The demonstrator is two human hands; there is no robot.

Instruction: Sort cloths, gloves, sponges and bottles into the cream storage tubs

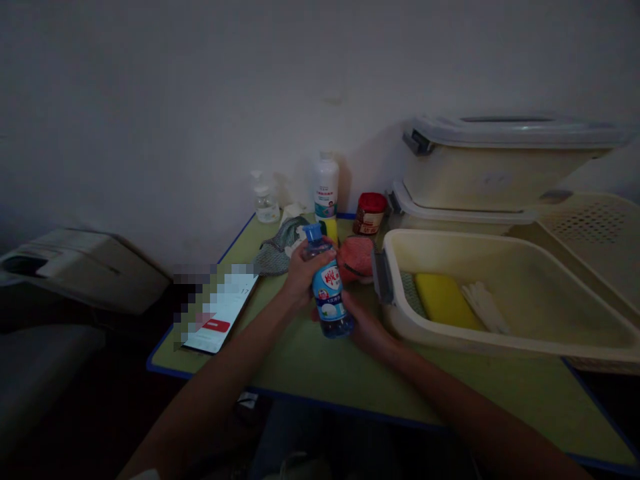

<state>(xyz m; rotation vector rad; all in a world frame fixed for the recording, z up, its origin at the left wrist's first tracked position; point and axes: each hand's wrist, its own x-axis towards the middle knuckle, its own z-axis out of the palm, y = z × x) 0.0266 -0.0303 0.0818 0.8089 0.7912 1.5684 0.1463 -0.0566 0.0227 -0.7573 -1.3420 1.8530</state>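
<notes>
A clear blue bottle of dish soap (330, 293) with a blue cap and a printed label is held between my two hands above the table, tilted a little. My left hand (300, 275) wraps round its upper part, thumb across the front. Lower down, my right hand (357, 317) grips the bottle from the right side, its fingers partly hidden behind it. Just behind the bottle lie a grey-green cloth (275, 253) on the left and a red, bundled cloth-like item (356, 257) on the right.
A phone (223, 310) lies at the table's (300, 367) left. A white bottle (327, 183), a pump bottle (266, 203) and a red-lidded jar (371, 212) stand by the wall. An open cream bin (525, 267) holds a yellow item (445, 300); lidded boxes (500, 173) are stacked behind.
</notes>
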